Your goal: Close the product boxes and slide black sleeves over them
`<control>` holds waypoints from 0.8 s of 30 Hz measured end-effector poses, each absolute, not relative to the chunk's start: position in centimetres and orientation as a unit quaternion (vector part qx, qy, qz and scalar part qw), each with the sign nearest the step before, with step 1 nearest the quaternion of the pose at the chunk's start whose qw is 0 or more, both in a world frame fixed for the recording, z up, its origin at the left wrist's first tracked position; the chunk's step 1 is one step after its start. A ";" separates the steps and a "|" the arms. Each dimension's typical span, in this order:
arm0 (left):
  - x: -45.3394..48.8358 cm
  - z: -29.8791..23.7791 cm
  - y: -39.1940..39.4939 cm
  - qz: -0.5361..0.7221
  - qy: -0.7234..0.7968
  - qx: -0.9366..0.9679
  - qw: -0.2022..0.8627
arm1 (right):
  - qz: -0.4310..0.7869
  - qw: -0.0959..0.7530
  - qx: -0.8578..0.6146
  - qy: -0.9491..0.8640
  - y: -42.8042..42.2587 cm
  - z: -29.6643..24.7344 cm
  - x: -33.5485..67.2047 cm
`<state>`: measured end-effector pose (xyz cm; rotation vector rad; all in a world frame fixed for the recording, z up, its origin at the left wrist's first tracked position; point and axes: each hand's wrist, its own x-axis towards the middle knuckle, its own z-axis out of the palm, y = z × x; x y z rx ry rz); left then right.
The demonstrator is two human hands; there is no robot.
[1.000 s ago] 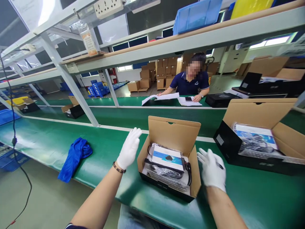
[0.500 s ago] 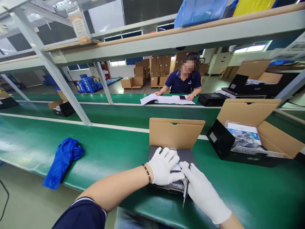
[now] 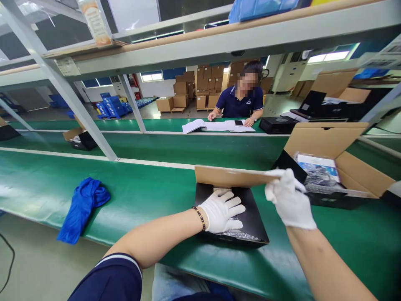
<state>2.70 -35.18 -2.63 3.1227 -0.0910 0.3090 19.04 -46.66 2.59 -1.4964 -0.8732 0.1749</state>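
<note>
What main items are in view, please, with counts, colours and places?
Bench: one, green, foreground
Front box: one, black and brown, centre
Lid: one, brown, raised on front box
Other boxes: several, black and brown, both sides
Cloth: one, blue, left
Shelf frame: one, pale, overhead
Co-worker: one, in navy, beyond bench
Papers: count unclear, white, before co-worker
Phone: one, dark, on papers
Cartons: many, brown, background
Left hand: one, white-gloved, over front box
Right hand: one, white-gloved, at lid corner

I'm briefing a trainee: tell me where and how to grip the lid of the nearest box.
The lid is probably best pinched at its free edge's right corner, from the right, where the right hand is. The lid rises from the far side of the box, thin edge exposed, and the left hand lies over the middle.
</note>
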 end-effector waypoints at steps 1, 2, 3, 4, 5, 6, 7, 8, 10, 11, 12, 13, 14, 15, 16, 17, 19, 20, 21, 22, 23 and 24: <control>2.5 -2.4 -35.2 0.093 -0.017 0.995 0.033 | 0.063 0.638 -0.654 -0.401 -48.1 1.7 17.9; 2.0 -2.1 -35.3 0.093 -0.010 0.992 0.083 | 0.059 0.631 -0.656 -0.411 -49.6 0.6 16.7; 1.3 -1.9 -35.4 0.100 -0.006 0.985 0.143 | 0.059 0.622 -0.667 -0.406 -50.9 -0.7 15.7; 0.4 -1.6 -35.5 0.112 -0.005 0.973 0.201 | 0.063 0.626 -0.665 -0.402 -52.1 -2.0 14.8; -0.8 -1.5 -35.7 0.123 -0.008 0.961 0.247 | 0.071 0.631 -0.660 -0.402 -53.1 -3.3 14.1; -2.0 -1.5 -36.0 0.137 -0.010 0.948 0.286 | 0.082 0.634 -0.652 -0.409 -53.7 -4.4 13.7; -3.2 -1.7 -36.3 0.162 -0.001 0.932 0.325 | 0.090 0.633 -0.641 -0.424 -54.2 -5.2 13.6; -4.4 -2.1 -36.6 0.194 0.023 0.909 0.368 | 0.095 0.625 -0.635 -0.444 -54.5 -5.9 13.6; -6.1 -3.0 -37.2 0.265 0.098 0.831 0.479 | 0.087 0.592 -0.640 -0.483 -54.6 -6.4 13.9; -6.5 -3.6 -37.5 0.295 0.138 0.781 0.533 | 0.075 0.574 -0.646 -0.499 -54.6 -6.5 14.1; -6.8 -4.1 -37.7 0.314 0.170 0.740 0.570 | 0.061 0.557 -0.652 -0.511 -54.6 -6.5 14.3; -6.9 -4.7 -37.8 0.323 0.194 0.718 0.585 | 0.047 0.542 -0.658 -0.520 -54.5 -6.5 14.5; -6.9 -5.1 -37.9 0.330 0.213 0.712 0.582 | 0.032 0.530 -0.663 -0.528 -54.4 -6.6 14.7; -6.8 -5.6 -37.9 0.346 0.235 0.712 0.565 | 0.014 0.522 -0.663 -0.537 -54.4 -6.8 14.8; -6.7 -6.0 -37.8 0.360 0.261 0.715 0.539 | -0.004 0.518 -0.655 -0.550 -54.3 -7.1 15.0; -6.7 -6.4 -37.8 0.372 0.288 0.719 0.511 | -0.022 0.518 -0.641 -0.566 -54.2 -7.6 15.1; -6.9 -7.2 -37.7 0.368 0.328 0.741 0.456 | -0.050 0.514 -0.609 -0.602 -54.2 -8.6 15.3; -7.1 -7.6 -37.7 0.351 0.333 0.761 0.432 | -0.057 0.507 -0.598 -0.618 -54.3 -9.1 15.3; -7.3 -8.0 -37.7 0.331 0.328 0.787 0.405 | -0.065 0.497 -0.595 -0.629 -54.4 -9.6 15.3; -7.6 -8.3 -37.6 0.312 0.315 0.813 0.376 | -0.073 0.483 -0.598 -0.635 -54.5 -10.0 15.3; -7.8 -8.5 -37.5 0.301 0.298 0.838 0.345 | -0.086 0.468 -0.605 -0.638 -54.6 -10.2 15.3; -8.0 -8.7 -37.4 0.298 0.277 0.859 0.312 | -0.105 0.456 -0.614 -0.636 -54.8 -10.4 15.2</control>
